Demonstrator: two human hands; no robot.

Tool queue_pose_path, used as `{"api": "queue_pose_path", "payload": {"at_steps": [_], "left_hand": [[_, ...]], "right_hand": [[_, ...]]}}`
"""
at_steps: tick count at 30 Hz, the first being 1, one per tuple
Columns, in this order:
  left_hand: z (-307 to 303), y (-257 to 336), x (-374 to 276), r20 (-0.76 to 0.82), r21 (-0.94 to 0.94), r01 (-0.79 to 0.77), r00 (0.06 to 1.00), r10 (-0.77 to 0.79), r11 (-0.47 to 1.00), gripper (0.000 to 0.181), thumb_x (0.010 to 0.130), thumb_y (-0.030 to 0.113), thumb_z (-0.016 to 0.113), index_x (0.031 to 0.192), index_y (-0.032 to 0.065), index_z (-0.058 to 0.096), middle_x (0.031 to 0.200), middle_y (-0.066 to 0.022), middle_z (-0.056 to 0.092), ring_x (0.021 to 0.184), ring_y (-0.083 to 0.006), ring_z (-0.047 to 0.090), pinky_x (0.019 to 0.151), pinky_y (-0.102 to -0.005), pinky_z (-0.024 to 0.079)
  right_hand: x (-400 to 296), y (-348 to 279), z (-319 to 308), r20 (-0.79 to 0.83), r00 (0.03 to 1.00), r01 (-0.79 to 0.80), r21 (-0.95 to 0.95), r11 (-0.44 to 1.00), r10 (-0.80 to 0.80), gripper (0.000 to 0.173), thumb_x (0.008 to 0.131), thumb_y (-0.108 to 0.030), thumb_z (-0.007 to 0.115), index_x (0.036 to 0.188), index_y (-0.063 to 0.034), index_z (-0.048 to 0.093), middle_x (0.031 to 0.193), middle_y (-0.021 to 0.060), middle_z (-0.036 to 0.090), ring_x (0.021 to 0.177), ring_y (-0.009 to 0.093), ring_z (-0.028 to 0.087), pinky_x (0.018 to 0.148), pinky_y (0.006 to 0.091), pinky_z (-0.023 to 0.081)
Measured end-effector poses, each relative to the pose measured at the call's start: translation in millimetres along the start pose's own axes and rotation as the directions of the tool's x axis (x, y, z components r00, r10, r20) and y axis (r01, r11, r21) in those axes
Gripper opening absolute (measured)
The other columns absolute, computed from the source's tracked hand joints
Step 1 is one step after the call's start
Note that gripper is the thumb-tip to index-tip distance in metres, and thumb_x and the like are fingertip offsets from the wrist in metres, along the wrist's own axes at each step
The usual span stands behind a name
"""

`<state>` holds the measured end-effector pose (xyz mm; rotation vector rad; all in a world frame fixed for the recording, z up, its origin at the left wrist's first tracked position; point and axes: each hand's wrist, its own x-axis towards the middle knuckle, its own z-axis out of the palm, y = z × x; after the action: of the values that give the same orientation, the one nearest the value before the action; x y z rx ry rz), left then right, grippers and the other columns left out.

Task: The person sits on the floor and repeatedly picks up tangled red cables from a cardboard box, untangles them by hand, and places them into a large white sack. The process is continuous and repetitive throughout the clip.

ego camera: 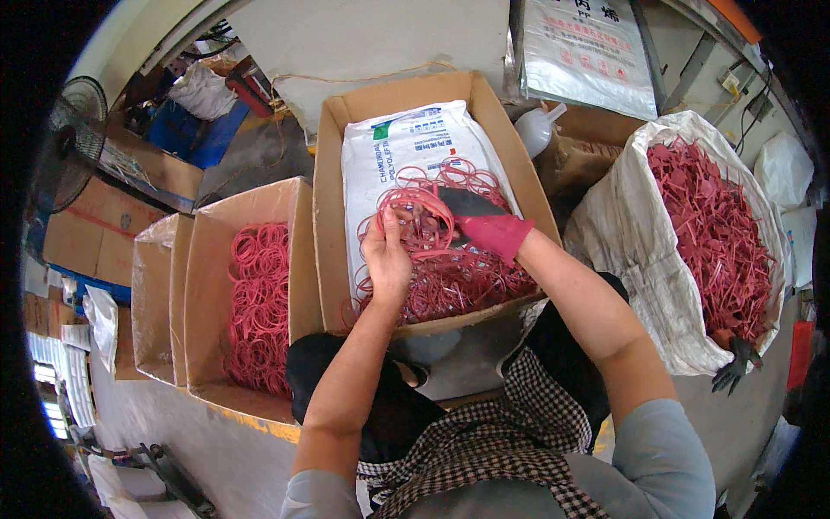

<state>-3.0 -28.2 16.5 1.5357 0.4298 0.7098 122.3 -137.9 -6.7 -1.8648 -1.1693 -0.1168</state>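
Note:
My bare left hand [388, 256] grips a bundle of thin red plastic rings [421, 207] by its left side, thumb on top. My right hand [483, 217], in a dark glove with a red cuff, is at the bundle's right side; its fingertips are partly hidden, and whether they hold anything is unclear. Both hands are over a cardboard box [329, 259] in front of me. Inside it, a white printed sack [369, 152] lies under many more loose red rings [467, 292].
Left stands a cardboard box [207, 259] with stacked red rings [259, 305], beside a narrower box [152, 305]. Right, a white woven sack [622, 285] holds red plastic scraps [713, 233]; a dark glove [736, 366] hangs at its rim. A fan [74, 143] stands far left.

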Motion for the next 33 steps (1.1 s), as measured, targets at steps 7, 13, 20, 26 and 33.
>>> {"api": "queue_pose_path", "payload": {"at_steps": [7,13,20,26,33], "left_hand": [[-1.5,8.6,-7.7,0.020,-0.122,0.354,0.935,-0.354,0.927,0.044,0.098,0.037,0.038,0.082,0.0018,0.059,0.071,-0.0035,0.059,0.064,-0.0100,0.053,0.060,-0.0249,0.044],[-10.7,8.5,0.7,0.365,-0.218,0.475,0.850,-0.380,0.853,0.042,0.098,0.035,0.038,0.098,0.0011,0.063,0.086,-0.0049,0.063,0.073,-0.0090,0.056,0.066,-0.0236,0.046],[-5.3,-15.2,0.0,0.403,-0.197,0.415,0.860,-0.312,0.888,0.035,0.096,0.031,0.044,0.107,0.0024,0.062,0.090,-0.0028,0.063,0.080,-0.0077,0.056,0.069,-0.0241,0.045],[-11.7,-12.6,9.4,0.367,-0.050,0.442,0.842,-0.396,0.895,0.026,0.093,0.013,0.046,0.112,-0.0015,0.056,0.099,-0.0090,0.063,0.087,-0.0166,0.061,0.078,-0.0299,0.049],[-11.2,-37.7,8.6,0.300,0.195,0.115,0.939,-0.171,0.974,0.021,0.090,0.013,0.047,0.099,0.0001,0.061,0.075,-0.0109,0.062,0.064,-0.0166,0.058,0.063,-0.0335,0.045]], "right_hand": [[16.1,-39.1,-31.9,-0.466,0.882,-0.297,-0.437,0.849,0.068,0.021,0.081,-0.021,0.058,0.094,-0.0045,0.056,0.078,0.0177,0.060,0.072,0.035,0.058,0.064,0.0432,0.045],[15.4,-2.3,-41.9,0.401,0.890,-0.330,0.244,0.912,0.214,0.034,0.091,-0.036,0.050,0.094,-0.0034,0.058,0.078,0.0107,0.061,0.074,0.019,0.057,0.068,0.0316,0.043],[7.7,-28.1,-31.5,0.529,0.776,-0.571,0.356,0.740,0.344,0.035,0.089,-0.035,0.052,0.106,-0.0044,0.056,0.095,0.0120,0.059,0.089,0.023,0.055,0.079,0.0333,0.041],[11.6,-43.0,-42.8,0.537,0.749,-0.516,0.104,0.851,0.388,0.041,0.087,-0.034,0.054,0.115,-0.0053,0.054,0.110,0.0130,0.058,0.102,0.026,0.053,0.089,0.0347,0.039],[10.5,-27.1,-23.1,0.251,0.944,-0.244,0.089,0.966,0.216,0.038,0.088,-0.035,0.052,0.110,-0.0042,0.056,0.101,0.0134,0.060,0.094,0.025,0.056,0.082,0.0344,0.042]]}}
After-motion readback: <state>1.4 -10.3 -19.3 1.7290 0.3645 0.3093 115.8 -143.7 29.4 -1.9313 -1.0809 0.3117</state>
